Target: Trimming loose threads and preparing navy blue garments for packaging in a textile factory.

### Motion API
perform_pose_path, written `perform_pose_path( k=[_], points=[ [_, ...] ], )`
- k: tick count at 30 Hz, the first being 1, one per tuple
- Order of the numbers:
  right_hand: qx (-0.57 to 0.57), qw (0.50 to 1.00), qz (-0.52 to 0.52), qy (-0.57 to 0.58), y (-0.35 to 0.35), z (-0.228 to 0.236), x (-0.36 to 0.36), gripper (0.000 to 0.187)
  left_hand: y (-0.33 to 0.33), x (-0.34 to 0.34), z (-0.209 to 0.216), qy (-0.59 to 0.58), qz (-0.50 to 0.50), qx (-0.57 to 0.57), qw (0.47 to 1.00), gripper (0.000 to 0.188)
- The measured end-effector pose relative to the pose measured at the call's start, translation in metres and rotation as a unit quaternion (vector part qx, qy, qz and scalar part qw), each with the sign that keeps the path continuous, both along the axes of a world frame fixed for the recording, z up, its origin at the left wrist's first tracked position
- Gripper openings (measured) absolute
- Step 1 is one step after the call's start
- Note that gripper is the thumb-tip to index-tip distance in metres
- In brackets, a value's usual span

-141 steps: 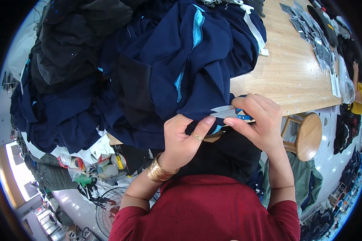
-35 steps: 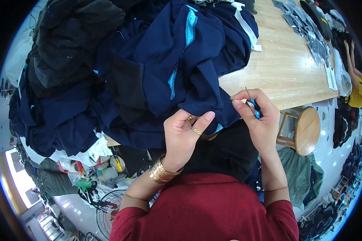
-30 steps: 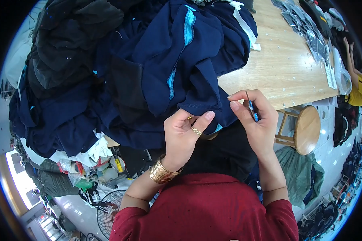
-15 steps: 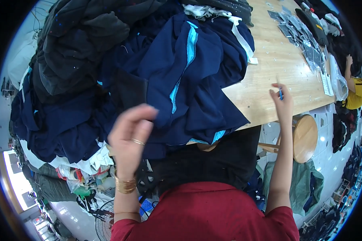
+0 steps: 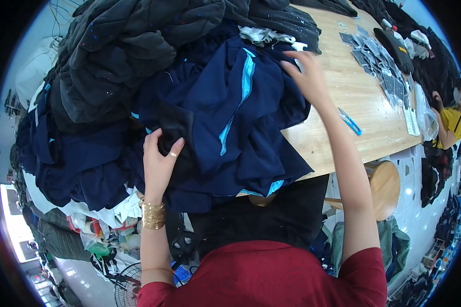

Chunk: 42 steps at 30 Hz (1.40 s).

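Observation:
A large navy garment (image 5: 215, 87) with a light-blue stripe (image 5: 247, 77) lies heaped on the table in front of me. My left hand (image 5: 160, 161) rests at a black patch of cloth (image 5: 182, 128) on its near left part, thumb and fingers apart. Over the garment's right far side reaches my right hand (image 5: 310, 77), its fingers stretched out and apart beside a white strip (image 5: 298, 46). Whether those fingertips touch the cloth I cannot tell. Blue thread snips (image 5: 350, 123) lie on the tabletop, right of my right forearm.
Dark grey garments (image 5: 112, 56) are piled at the far left. Small dark packets (image 5: 379, 61) spread over the right of the wooden table (image 5: 338, 82). A round stool (image 5: 384, 189) stands at its near right edge. Another person in yellow (image 5: 451, 125) is at far right.
The thread snips have left my right hand and lie on the table. My right hand has moved up and left over the garment. My left hand has come down onto the black cloth.

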State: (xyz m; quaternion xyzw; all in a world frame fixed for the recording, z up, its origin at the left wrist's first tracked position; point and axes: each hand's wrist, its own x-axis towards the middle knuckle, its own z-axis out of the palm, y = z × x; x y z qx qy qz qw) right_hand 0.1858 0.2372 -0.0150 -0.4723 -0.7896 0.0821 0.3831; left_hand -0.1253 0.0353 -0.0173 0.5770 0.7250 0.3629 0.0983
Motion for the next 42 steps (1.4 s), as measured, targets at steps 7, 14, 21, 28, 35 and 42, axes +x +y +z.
perform_pose_path(
  k=[7,14,21,28,35,42],
  points=[
    [-0.199,0.973,0.015,0.119,0.041,-0.025,-0.051,0.018,0.013,-0.017,0.036,-0.207,-0.023,0.091,0.974,0.011],
    [-0.300,0.926,0.034,0.225,-0.018,0.001,-0.020,0.016,-0.013,-0.083,0.020,-0.348,0.009,0.072,0.935,0.007],
    [-0.337,0.906,0.052,0.250,-0.014,-0.008,-0.045,0.025,-0.026,-0.093,-0.005,-0.321,0.080,0.033,0.943,0.010],
    [-0.504,0.805,0.041,0.310,-0.002,-0.007,-0.069,0.033,-0.026,-0.091,-0.004,-0.315,0.097,0.025,0.944,0.009],
    [-0.483,0.746,0.111,0.445,-0.021,0.001,-0.065,0.017,-0.033,-0.098,-0.005,-0.375,0.100,0.038,0.921,0.010],
    [-0.443,0.757,0.098,0.470,-0.086,0.025,-0.020,0.013,-0.038,-0.092,0.009,-0.214,0.078,0.033,0.973,0.025]
  ],
)
